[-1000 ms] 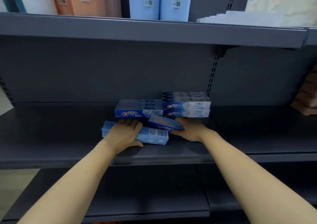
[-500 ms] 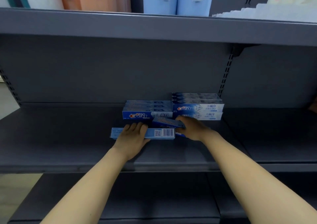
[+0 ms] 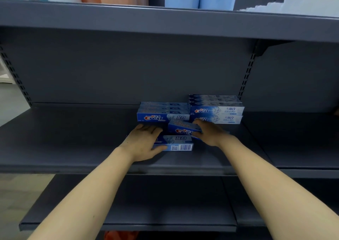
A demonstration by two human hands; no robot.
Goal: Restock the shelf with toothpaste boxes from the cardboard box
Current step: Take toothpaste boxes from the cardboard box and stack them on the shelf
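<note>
Right now the person is mid-placement: two toothpaste boxes are on the shelf [image 3: 73,138] but not yet squared into the rows. The left hand [image 3: 142,144] lies over the front box [image 3: 176,143], fingers stretched along its top and thumb tucked against the near side, so it seems to be clasping it lightly while the box rests flat on the shelf, barcode facing out. The right hand [image 3: 211,132] grips the tilted box [image 3: 183,127], fingers curled over its right end; that box sits askew, one end raised, just in front of the stacks. Behind them a low stack [image 3: 163,113] stands left and a taller stack [image 3: 216,109] right, touching each other, against the back panel.

I'd judge the next move calls for turning the tilted box parallel with the stacks and setting it level, on or before the low stack, then sliding the front box back snug. The cardboard box is not in view.
</note>
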